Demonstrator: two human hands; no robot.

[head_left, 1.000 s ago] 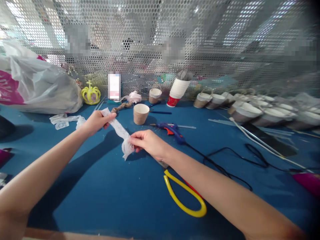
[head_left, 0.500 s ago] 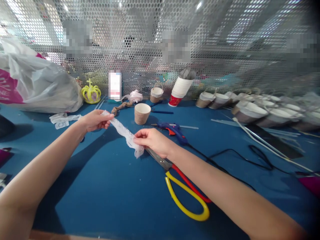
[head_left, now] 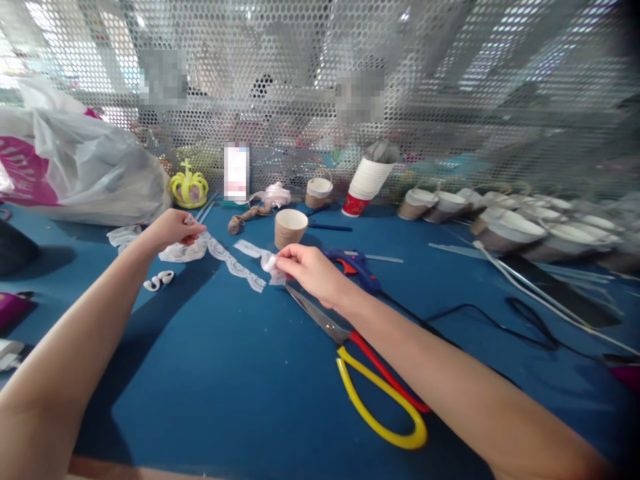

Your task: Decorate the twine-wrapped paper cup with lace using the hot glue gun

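Observation:
My left hand [head_left: 177, 229] is closed on a strip of white lace trim [head_left: 227, 261], whose scalloped length trails down to the right. More bunched white lace [head_left: 183, 252] lies under and beside that hand. Between thumb and fingers, my right hand [head_left: 310, 270] pinches a second, crumpled piece of white lace [head_left: 273, 270]. Just behind it stands a brown paper cup [head_left: 290, 230], upright, its inside pale. Large scissors [head_left: 383, 390] with one yellow and one red handle lie below my right forearm, blades pointing toward the pinched lace.
A blue glue gun [head_left: 357, 267] lies right of my right hand, its black cord running right. Twine [head_left: 250, 215], a yellow crown-shaped item [head_left: 189, 187], a phone [head_left: 237, 172] and stacked cups [head_left: 367, 183] line the back. Several lined little buckets [head_left: 510, 230] crowd the right; a plastic bag [head_left: 100, 173] sits left.
Lace was stretched between both hands; now each hand holds its own piece, with a gap between them. My left hand has moved left. The view has shifted slightly.

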